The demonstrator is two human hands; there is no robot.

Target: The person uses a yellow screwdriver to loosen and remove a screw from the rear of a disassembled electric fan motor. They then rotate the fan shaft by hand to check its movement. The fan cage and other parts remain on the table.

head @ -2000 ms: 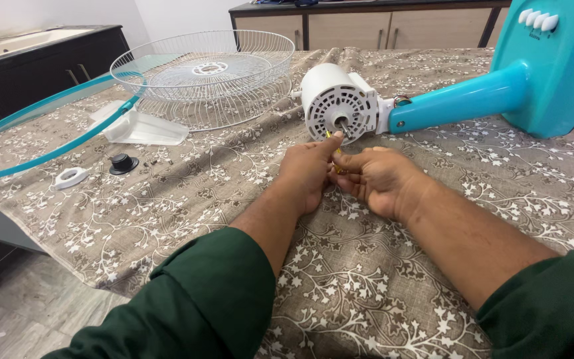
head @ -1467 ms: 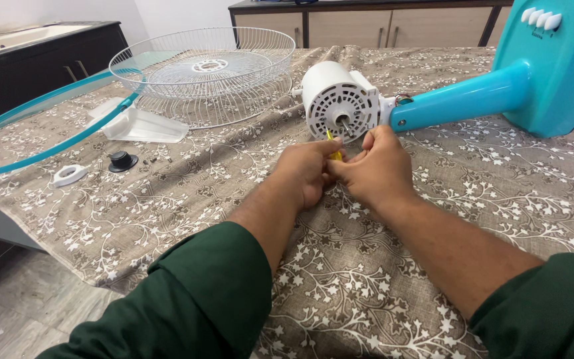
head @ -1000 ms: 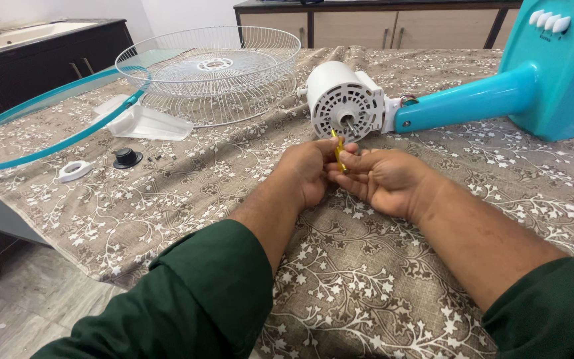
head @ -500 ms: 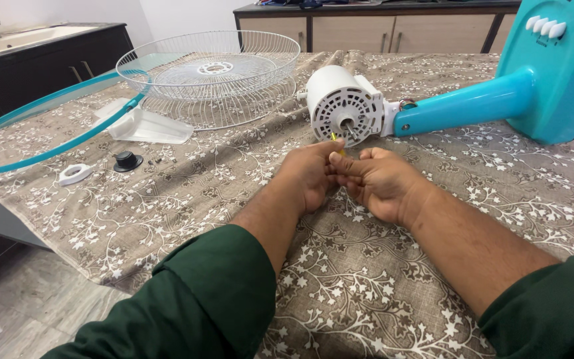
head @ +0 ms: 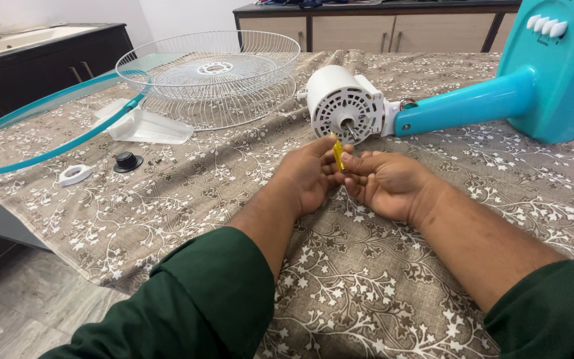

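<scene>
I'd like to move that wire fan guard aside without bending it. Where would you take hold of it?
Grip the wire fan guard by its outer rim on the near edge, coming from the front. It lies like a bowl, open side up, so the rim stands free above the patterned tablecloth, while the thin wires between look bendable.
</scene>
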